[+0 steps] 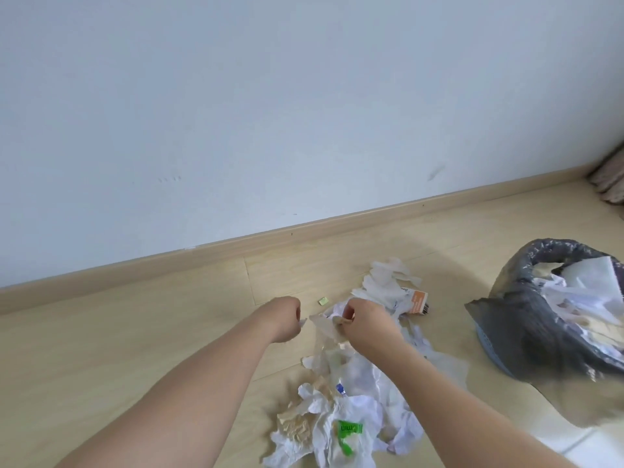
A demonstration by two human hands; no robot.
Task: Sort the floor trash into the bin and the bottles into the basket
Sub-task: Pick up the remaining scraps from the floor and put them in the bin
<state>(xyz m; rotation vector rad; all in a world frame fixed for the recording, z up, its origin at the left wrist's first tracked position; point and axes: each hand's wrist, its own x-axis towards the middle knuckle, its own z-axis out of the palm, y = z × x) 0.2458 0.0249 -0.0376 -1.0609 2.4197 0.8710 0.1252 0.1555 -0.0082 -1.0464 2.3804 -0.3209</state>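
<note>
Low over the floor (135, 332), both hands reach forward into a heap of litter. Left hand (285, 317) is curled closed, with a small white scrap (303, 322) poking out at its lower edge, seemingly pinched. Right hand (364, 320) has fingers and thumb curled round a crumpled beige tissue (332, 325) at the near edge of the heap, just beside the left hand.

Floor trash (354, 400) runs in a loose strip from near the skirting board (236, 244) back toward the camera: white tissues and paper, thin clear plastic, and a white bag with green print (349, 430) nearest the viewer. An orange-and-white carton (417, 302) lies at the far right of the strip. A tiny yellow-green scrap (322, 301) sits alone on the floor between the hands and the wall (270, 113).

Bin (553, 315) stands to the right, well apart from the hands, lined with a dark grey bag and already holding white paper and tissue above its rim. A blue base shows under the liner.

Curtain hem (607, 177) visible in the far right corner.
</note>
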